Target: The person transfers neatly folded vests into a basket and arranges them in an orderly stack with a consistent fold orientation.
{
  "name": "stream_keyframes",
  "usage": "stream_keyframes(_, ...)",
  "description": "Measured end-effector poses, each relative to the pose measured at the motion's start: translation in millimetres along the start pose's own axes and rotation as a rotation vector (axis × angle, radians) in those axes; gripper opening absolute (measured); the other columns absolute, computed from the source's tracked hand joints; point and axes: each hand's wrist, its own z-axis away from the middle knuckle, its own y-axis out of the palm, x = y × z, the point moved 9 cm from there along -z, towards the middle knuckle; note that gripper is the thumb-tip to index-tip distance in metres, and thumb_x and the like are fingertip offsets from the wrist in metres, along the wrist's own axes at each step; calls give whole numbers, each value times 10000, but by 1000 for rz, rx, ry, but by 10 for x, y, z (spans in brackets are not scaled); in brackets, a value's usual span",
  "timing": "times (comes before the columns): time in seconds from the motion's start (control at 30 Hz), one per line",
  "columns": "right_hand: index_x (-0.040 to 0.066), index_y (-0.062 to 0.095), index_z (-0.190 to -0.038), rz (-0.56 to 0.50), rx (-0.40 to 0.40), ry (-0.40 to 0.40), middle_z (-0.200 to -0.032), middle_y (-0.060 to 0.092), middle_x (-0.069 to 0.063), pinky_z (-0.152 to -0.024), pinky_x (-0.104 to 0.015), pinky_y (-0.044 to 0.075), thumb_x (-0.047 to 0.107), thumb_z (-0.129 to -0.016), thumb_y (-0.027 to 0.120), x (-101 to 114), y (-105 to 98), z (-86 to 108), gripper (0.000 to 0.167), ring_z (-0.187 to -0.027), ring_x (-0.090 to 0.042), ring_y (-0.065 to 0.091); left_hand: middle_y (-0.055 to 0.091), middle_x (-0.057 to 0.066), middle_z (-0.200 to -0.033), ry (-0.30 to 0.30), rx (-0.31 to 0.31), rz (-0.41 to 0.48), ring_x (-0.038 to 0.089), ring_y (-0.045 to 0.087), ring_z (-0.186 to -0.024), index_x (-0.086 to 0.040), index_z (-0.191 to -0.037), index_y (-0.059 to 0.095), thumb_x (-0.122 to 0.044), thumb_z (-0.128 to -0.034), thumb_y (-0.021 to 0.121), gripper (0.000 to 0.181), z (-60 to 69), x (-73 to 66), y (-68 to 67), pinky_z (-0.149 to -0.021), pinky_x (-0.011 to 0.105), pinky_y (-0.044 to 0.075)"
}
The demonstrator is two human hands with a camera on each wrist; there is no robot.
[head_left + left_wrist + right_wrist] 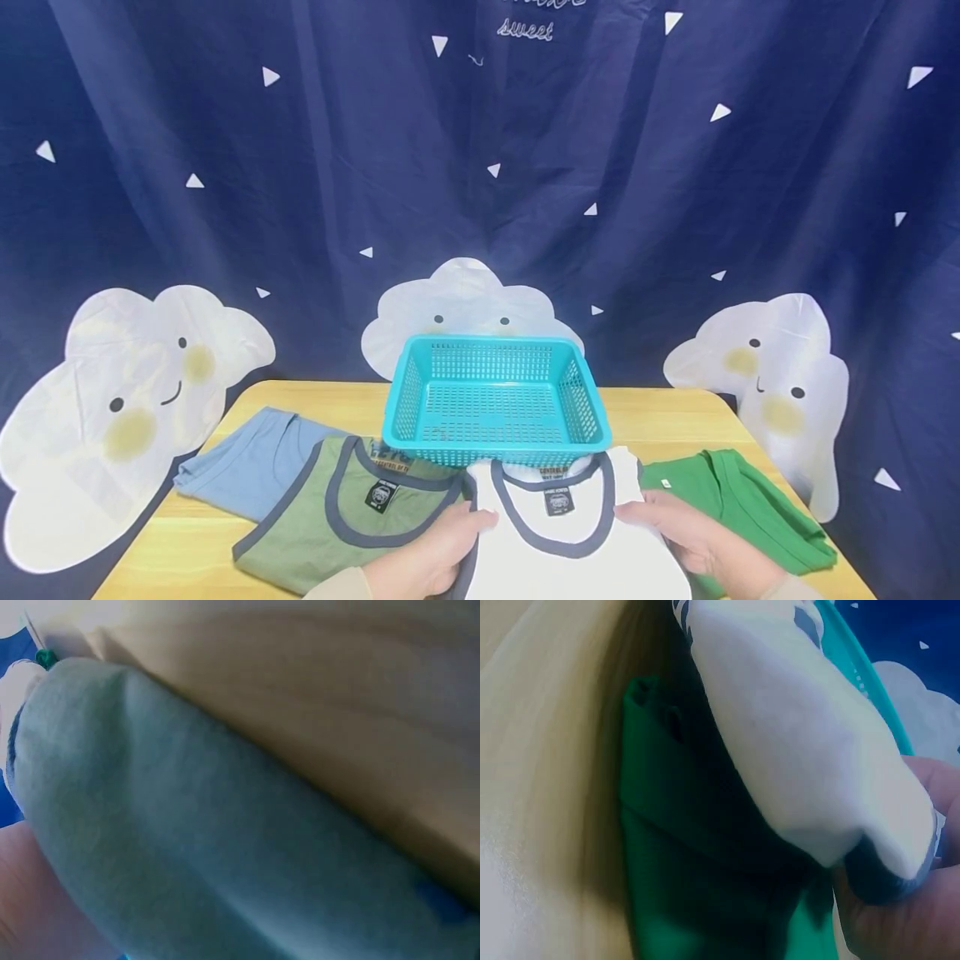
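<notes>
A white tank top (562, 575) with dark navy trim is held up by both hands at the front middle of the table. On its left side, my left hand (438, 546) pinches the edge by the armhole. My right hand (686, 529) grips the opposite edge, its thumb showing against the cloth in the right wrist view. Beneath the left forearm lies an olive-green tank top (300, 533) with navy trim, and its fabric fills much of the left wrist view. A green garment (765, 508) lies folded beside and below the right hand.
Behind the white top stands a turquoise mesh basket (495, 454) with nothing in it. A folded blue garment (247, 462) lies at the table's left, partly under the olive-green top. The wooden table (667, 412) backs onto a navy curtain (480, 167) with cloud prints.
</notes>
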Motion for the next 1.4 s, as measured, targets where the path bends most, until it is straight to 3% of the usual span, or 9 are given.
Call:
stream_keyframes(0.27,50,668,-1093,-43,57,-2,-1035,747,-125,-848,-411,588,133,-1044,443,55,1,76,245,-957,-247,724,681,81,-1009,3,-7,5,210,679,-869,107,-1309,459,-203,-989,522,450,99,-136,13,-861,421,554)
stream_keyframes(0.77,75,621,-1138,-69,154,-45,-1073,740,-127,-859,-412,584,84,-1057,384,262,28,237,251,-985,-243,716,703,47,-1018,45,31,31,194,675,-895,9,-1217,551,-204,-987,486,320,116,-229,63,-876,403,540)
stream_keyframes(0.97,63,620,-1138,-75,214,-53,-1083,736,-145,-867,-424,578,56,-1060,348,369,56,263,282,-1001,-254,713,707,49,-992,71,5,32,197,678,-869,29,-1237,538,-206,-977,493,353,158,-304,70,-854,402,545)
stream_keyframes(1.23,26,618,-1187,-130,289,-74,-1137,710,-199,-884,-471,561,41,-1069,284,527,103,278,355,-1050,-305,695,709,49,-997,94,25,24,198,668,-887,-10,-1198,569,-237,-970,510,327,261,-454,78,-870,397,531)
stream_keyframes(1.4,48,604,-1192,-132,285,-79,-1138,712,-188,-883,-461,565,53,-1069,291,608,129,290,336,-1045,-298,698,715,49,-1012,119,46,31,202,675,-905,-19,-1209,575,-252,-987,504,330,352,-591,81,-868,395,534)
